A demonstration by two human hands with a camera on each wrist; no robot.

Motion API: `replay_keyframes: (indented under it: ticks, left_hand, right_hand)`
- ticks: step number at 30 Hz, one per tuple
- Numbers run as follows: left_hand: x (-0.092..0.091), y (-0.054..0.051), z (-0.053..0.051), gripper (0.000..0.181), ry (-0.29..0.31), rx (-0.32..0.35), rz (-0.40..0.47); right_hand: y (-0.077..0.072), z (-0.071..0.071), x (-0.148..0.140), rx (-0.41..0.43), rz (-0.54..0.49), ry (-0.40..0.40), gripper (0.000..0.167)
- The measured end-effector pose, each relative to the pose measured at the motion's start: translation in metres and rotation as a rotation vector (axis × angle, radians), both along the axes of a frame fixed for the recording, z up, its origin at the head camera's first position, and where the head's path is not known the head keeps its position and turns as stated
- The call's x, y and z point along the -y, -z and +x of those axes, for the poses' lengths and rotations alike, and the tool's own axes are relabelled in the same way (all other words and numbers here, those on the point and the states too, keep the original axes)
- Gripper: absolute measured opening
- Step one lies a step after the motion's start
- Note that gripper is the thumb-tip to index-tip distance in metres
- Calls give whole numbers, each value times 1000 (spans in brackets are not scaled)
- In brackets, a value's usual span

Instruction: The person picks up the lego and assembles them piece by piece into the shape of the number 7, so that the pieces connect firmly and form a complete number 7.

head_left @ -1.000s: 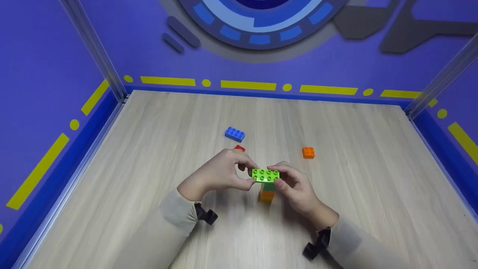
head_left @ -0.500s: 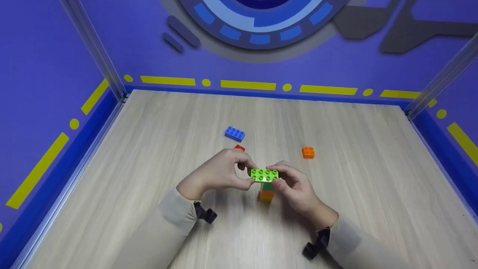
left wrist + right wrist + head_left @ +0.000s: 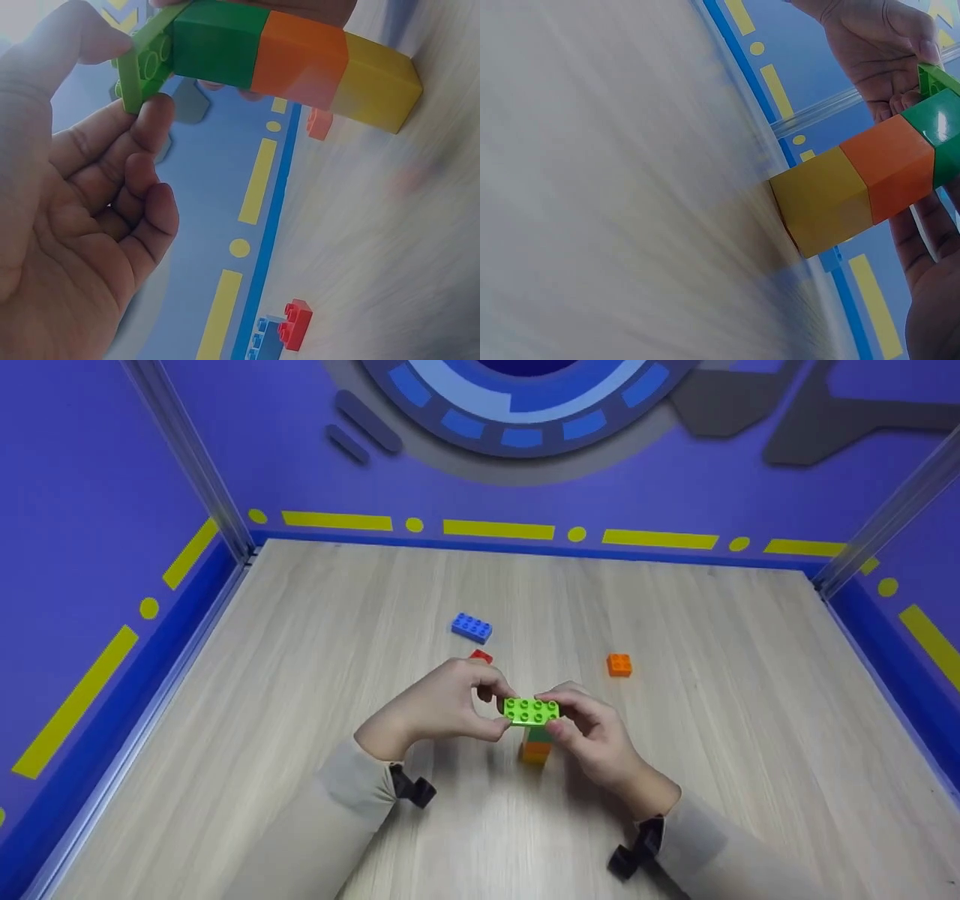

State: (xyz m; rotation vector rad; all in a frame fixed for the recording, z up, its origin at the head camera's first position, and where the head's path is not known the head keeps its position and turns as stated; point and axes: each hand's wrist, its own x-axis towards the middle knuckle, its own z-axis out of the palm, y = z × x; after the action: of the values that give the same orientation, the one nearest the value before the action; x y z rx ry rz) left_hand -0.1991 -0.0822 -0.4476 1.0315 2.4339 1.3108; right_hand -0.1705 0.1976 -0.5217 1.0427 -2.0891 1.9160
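We have the left forearm (image 3: 315, 825) and right forearm (image 3: 735, 847) sleeved, angled inward from the bottom edge, hands just apart and facing each other. Our left hand (image 3: 439, 705) pinches with thumb (image 3: 486, 729) and forefinger, other fingers (image 3: 157, 210) bent toward the palm (image 3: 71, 277). Our right hand (image 3: 606, 742) mirrors that pinch, thumb on the near side, forefinger beyond.

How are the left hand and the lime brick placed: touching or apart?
Touching. The left wrist view shows it: the left hand pinches the lime brick between thumb and fingers, with no gap visible.
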Motion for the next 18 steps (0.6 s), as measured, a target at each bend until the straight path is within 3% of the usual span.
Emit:
replay_keyframes:
  ticks: [18]
  left_hand:
    - [-3,0,1,23,18,14,2]
  right_hand:
    - [-2,-2,-1,54,-47,-69,32]
